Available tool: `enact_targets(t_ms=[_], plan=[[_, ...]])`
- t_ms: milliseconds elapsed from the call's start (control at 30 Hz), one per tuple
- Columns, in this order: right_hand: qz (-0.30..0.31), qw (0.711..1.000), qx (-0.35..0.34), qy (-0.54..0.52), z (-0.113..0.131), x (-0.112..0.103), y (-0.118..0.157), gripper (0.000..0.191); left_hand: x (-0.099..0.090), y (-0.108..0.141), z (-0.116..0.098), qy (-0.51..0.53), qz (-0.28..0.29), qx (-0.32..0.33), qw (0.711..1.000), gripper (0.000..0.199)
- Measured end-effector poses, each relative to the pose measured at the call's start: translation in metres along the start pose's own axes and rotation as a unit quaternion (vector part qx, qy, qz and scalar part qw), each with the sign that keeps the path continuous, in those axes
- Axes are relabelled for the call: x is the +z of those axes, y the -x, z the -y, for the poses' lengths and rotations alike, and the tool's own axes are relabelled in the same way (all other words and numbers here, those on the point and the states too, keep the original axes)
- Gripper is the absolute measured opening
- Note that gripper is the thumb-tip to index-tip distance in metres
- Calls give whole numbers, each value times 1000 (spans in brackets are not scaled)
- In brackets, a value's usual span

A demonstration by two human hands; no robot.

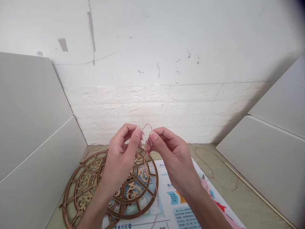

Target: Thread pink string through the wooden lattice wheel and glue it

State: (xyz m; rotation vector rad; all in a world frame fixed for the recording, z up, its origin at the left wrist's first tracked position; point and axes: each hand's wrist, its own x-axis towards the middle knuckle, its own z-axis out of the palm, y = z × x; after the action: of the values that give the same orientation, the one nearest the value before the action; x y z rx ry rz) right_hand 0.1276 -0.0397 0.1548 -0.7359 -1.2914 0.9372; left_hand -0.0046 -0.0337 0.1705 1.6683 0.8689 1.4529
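Note:
My left hand (120, 156) and my right hand (169, 156) are raised close together above the table, with the fingertips of each pinching a thin red-and-white thread (145, 127). The thread forms a small loop above the fingers and hangs down between the hands. A small pale piece (147, 133) sits between the fingertips, too small and blurred to name. Beneath my left hand lies a round brown laser-cut wooden fretwork panel (140, 190) with scroll patterns, partly hidden by my wrist and hand.
A printed blue-and-white paper sheet (177, 198) lies under the panel's right side. Loose thread (209, 168) trails on the table at right, with pink material (209, 190) and a thin wooden stick (257, 190) nearby. Grey side panels (30, 127) and a white brick-textured wall (143, 108) enclose the table.

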Motion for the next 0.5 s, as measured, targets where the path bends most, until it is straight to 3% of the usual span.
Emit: enact_targets(t_ms=[100, 233, 500], plan=[[28, 999, 13, -43, 2, 3, 1, 28, 3, 1, -1, 94, 42, -37, 994, 31], [68, 992, 41, -96, 4, 5, 1, 28, 8, 3, -6, 164, 49, -72, 983, 34], [66, 977, 61, -191, 3, 2, 0, 26, 6, 3, -12, 230, 57, -115, 965, 33]])
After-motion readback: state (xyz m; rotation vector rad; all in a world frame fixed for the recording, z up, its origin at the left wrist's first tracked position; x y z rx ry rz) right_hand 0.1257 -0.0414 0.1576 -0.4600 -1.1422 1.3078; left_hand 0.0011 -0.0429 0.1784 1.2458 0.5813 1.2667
